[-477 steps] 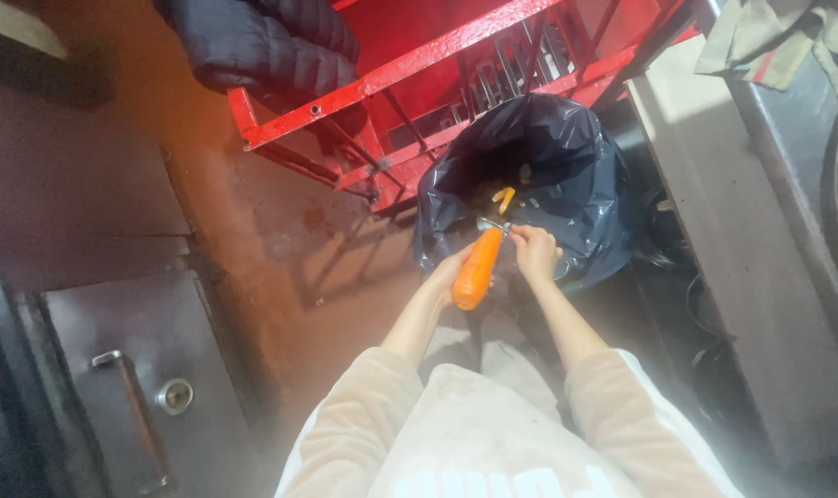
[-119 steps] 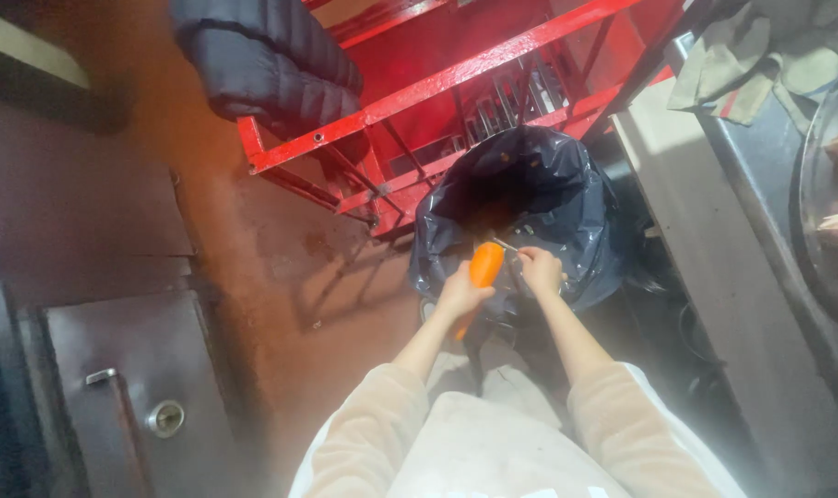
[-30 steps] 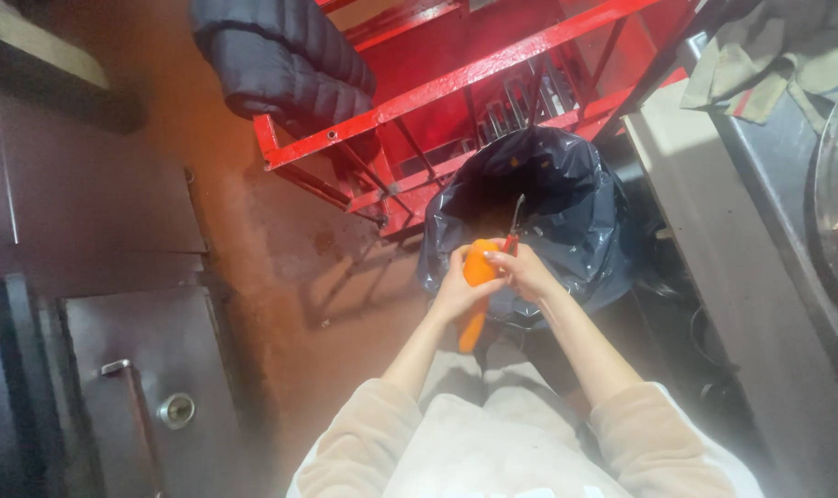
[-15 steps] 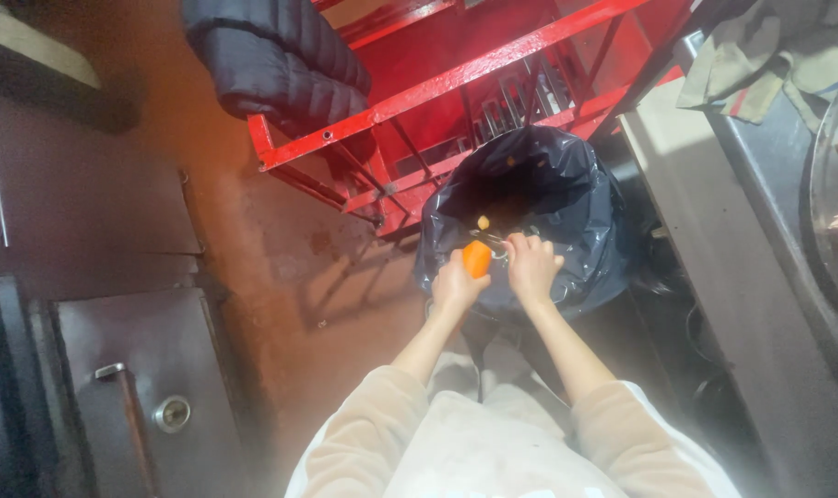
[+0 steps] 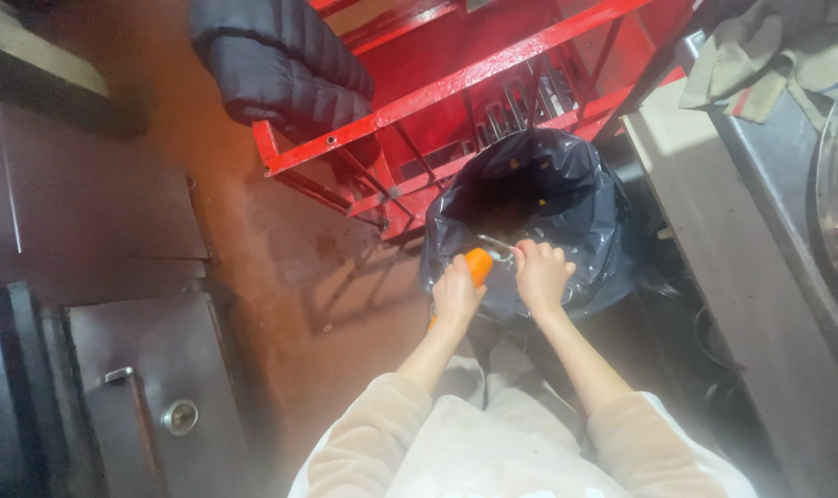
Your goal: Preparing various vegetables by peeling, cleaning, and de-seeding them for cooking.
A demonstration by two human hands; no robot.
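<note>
Head view: left hand [image 5: 456,293] wraps a carrot [image 5: 479,266], hiding most of it; right hand [image 5: 541,274] pinches a thin, blurred metal peeler [image 5: 498,245] over a black bin bag [image 5: 585,207].

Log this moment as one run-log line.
left hand: holds carrot | right hand: holds metal peeler at carrot tip | below: black bin bag | behind: red metal frame

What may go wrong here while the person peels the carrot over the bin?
The peeler in the right hand works close to the left hand gripping the carrot, so it might nick the fingers. Held above the black bin bag, the carrot could slip in.
</note>
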